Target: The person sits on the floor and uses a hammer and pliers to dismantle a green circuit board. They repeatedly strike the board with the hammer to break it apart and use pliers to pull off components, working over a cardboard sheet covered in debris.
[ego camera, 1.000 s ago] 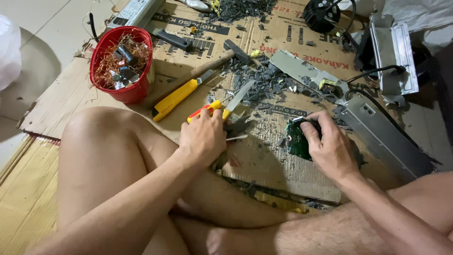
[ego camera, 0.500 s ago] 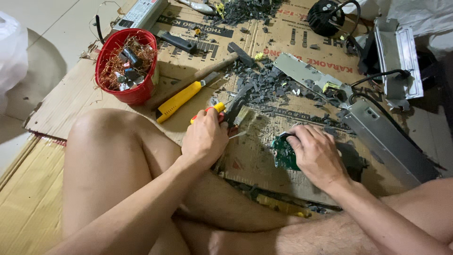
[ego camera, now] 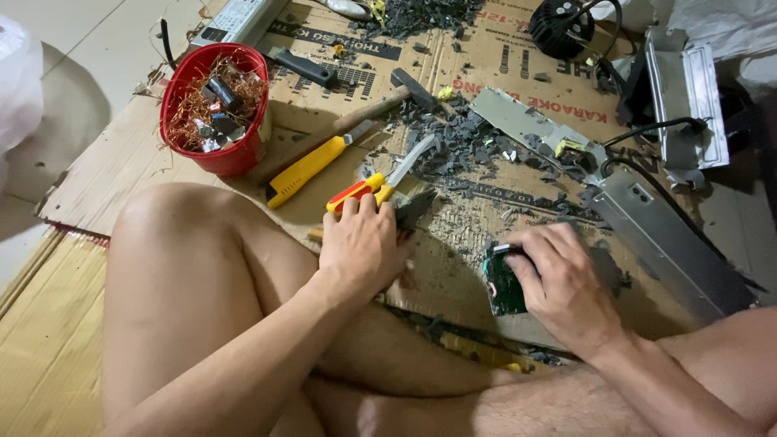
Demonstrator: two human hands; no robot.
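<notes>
in the upper left of the frame a red bucket (ego camera: 212, 113) with copper wire scraps stands on the cardboard (ego camera: 105, 174), and a yellow utility knife (ego camera: 312, 166) lies to the right of it, beside a hammer (ego camera: 380, 103). near the middle the left hand (ego camera: 362, 247) rests palm down with fingers curled over a red and yellow handled tool (ego camera: 364, 190), whose metal blade points up and right into a pile of dark grey fragments (ego camera: 461, 146). to the right of centre the right hand (ego camera: 558, 283) is closed around a green circuit board (ego camera: 503, 283), pressing it to the cardboard, and a grey metal casing (ego camera: 672, 243) lies at the right edge.
</notes>
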